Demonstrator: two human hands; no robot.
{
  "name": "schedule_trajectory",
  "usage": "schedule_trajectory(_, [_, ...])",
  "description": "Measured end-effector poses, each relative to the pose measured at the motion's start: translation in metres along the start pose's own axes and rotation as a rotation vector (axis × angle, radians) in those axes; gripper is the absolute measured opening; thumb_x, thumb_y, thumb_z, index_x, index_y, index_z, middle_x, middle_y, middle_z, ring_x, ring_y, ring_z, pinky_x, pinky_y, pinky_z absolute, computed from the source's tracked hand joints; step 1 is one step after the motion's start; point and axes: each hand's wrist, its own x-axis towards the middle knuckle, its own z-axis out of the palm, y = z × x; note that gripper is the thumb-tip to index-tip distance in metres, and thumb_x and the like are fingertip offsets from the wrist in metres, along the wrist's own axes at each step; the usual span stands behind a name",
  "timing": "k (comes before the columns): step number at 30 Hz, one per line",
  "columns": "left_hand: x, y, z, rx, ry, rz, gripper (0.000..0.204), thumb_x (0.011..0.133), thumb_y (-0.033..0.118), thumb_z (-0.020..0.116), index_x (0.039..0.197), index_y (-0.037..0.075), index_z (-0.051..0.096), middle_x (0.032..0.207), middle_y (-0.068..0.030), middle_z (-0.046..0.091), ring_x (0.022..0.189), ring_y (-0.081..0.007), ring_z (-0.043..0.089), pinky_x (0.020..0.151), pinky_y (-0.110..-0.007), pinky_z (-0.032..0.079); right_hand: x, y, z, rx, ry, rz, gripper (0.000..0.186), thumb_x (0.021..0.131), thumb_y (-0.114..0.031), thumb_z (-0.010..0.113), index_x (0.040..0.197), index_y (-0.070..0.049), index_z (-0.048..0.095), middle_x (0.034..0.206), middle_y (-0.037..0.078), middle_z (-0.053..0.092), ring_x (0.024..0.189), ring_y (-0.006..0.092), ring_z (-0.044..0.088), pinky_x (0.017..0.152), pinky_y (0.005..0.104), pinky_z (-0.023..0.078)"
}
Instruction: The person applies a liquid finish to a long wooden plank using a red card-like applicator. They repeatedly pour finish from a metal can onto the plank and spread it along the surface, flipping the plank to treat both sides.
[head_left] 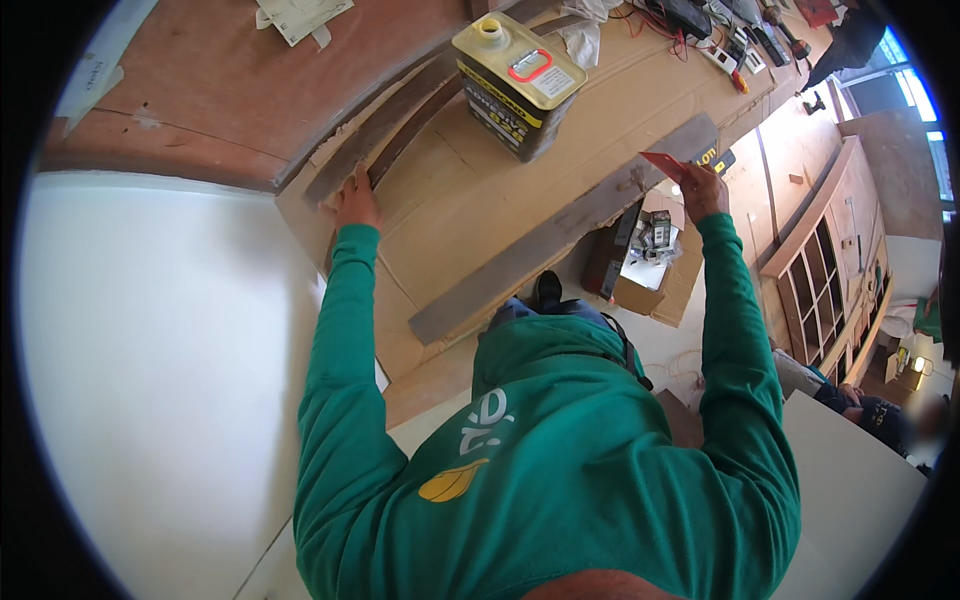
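Observation:
My right hand (703,190) is closed on a thin red flat spreader (662,163), which points left over the far end of a long grey-brown strip (560,232). That strip lies along the near edge of the cardboard-covered table, with a pale smear close to the spreader. At the table's left end, my left hand (358,202) has its fingers around the near end of a dark, curved strip (412,130); the fingertips are partly hidden. Between my hands, farther back, stands a rectangular adhesive can (518,85) with its spout uncapped and a red-trimmed handle on top.
An open cardboard box (650,285) with small packages sits on the floor beside the table. Cables and tools (735,45) crowd the table's far right. A white panel (150,380) stands left. Another person (870,410) is at lower right, near a wooden frame (825,260).

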Motion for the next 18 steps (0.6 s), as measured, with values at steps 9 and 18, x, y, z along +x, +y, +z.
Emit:
schedule_trajectory(9, [0.015, -0.030, -0.063, -0.539, 0.209, 0.355, 0.090, 0.085, 0.016, 0.073, 0.164, 0.003, 0.031, 0.150, -0.0261, 0.055, 0.139, -0.0412, 0.054, 0.122, -0.053, 0.035, -0.009, 0.008, 0.002, 0.018, 0.056, 0.026, 0.025, 0.096, -0.018, 0.068, 0.118, -0.009, 0.077, 0.102, 0.016, 0.073, 0.090, 0.0349, 0.072, 0.082, 0.0421, 0.058])
schedule_trajectory(18, [0.041, -0.054, -0.141, -0.669, -0.250, 0.378, 0.088, 0.075, 0.026, 0.092, 0.151, 0.000, 0.054, 0.139, -0.0216, 0.065, 0.131, -0.0312, 0.061, 0.112, -0.040, 0.046, -0.017, 0.030, 0.009, 0.011, 0.029, 0.039, 0.028, 0.095, -0.022, 0.070, 0.120, -0.010, 0.076, 0.103, 0.017, 0.074, 0.096, 0.0367, 0.073, 0.086, 0.0449, 0.057])
